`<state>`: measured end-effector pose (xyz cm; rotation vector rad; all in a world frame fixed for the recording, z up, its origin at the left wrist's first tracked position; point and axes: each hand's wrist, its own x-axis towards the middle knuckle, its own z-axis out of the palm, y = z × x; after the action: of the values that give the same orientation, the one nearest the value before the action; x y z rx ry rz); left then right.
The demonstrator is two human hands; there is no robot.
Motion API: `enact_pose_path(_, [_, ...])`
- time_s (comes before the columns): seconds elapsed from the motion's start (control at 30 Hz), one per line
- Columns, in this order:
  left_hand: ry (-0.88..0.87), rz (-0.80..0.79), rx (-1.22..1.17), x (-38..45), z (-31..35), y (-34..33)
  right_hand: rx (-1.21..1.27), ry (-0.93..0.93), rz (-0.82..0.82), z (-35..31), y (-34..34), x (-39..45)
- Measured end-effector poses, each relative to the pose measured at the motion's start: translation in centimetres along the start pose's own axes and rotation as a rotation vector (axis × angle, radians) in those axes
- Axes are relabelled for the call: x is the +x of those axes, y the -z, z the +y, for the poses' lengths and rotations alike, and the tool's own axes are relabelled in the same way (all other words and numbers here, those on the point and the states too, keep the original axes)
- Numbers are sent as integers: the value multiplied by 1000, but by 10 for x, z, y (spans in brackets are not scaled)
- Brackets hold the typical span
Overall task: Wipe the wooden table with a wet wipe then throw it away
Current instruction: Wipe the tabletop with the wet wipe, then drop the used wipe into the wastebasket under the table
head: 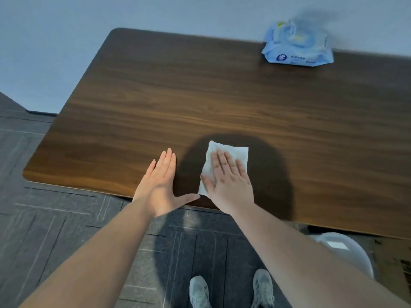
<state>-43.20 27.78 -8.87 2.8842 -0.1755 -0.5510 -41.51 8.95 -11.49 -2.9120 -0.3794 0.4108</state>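
A dark wooden table fills the middle of the view. A white wet wipe lies spread flat near the table's front edge. My right hand presses flat on the wipe, fingers extended and covering its lower part. My left hand rests flat on the table's front edge just left of the wipe, fingers together and thumb stretched toward the right hand, holding nothing.
A blue pack of wet wipes sits at the table's far right edge, against a pale wall. A white bin stands on the floor under the table's right front edge. Grey patterned carpet and my shoes lie below.
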Motion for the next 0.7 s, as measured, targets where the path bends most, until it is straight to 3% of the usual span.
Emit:
enact_pose_path(0.4, [-492, -119, 242, 71, 242, -7, 6, -624, 33, 281, 26, -149])
enact_pose_path(0.7, [-768, -146, 290, 90, 428, -51, 103, -802, 62, 403, 42, -228])
